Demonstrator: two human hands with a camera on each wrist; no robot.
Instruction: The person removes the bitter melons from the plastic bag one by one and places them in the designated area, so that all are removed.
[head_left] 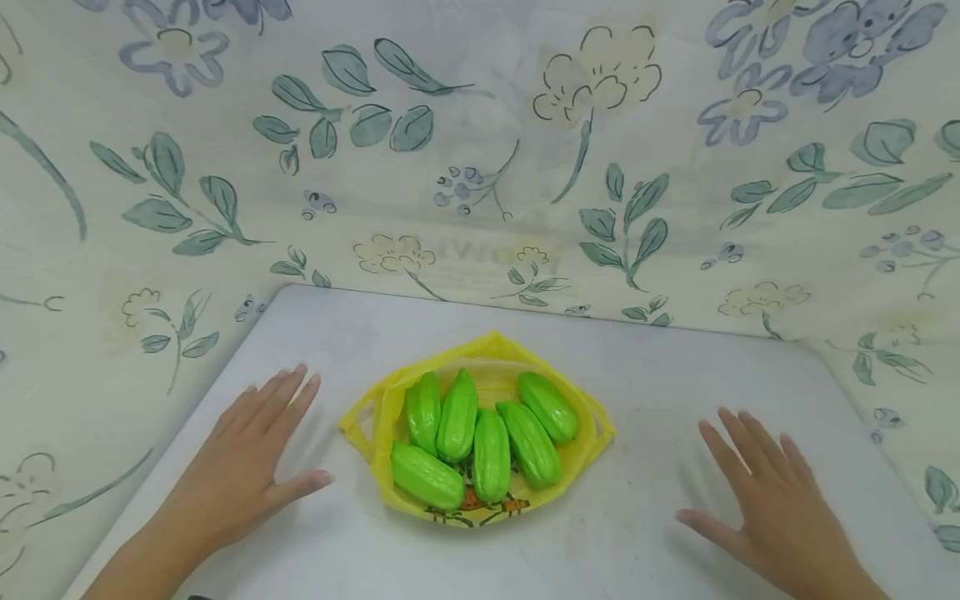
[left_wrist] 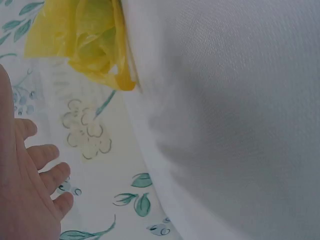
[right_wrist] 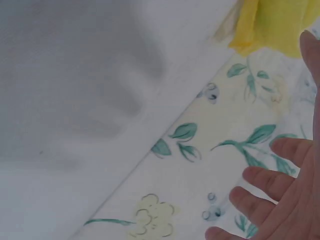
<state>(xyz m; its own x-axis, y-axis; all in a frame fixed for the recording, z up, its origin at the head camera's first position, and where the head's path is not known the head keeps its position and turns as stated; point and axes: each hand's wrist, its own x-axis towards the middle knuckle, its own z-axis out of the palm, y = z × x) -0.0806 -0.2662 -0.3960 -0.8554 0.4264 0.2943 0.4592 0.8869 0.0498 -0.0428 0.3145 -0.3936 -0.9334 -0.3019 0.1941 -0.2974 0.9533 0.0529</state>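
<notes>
Faint lettering (head_left: 480,252) on the floral backdrop (head_left: 487,33) is unreadable. The yellow bag (head_left: 498,377) holds six glossy green vegetables (head_left: 491,454); left hand (head_left: 251,454) and right hand (head_left: 780,504) are spread.

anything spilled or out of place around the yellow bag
Nothing really stands out: six green vegetables lie inside the open yellow bag, with none visible loose on the white table. Only a few tiny dark specks mark its surface.
</notes>
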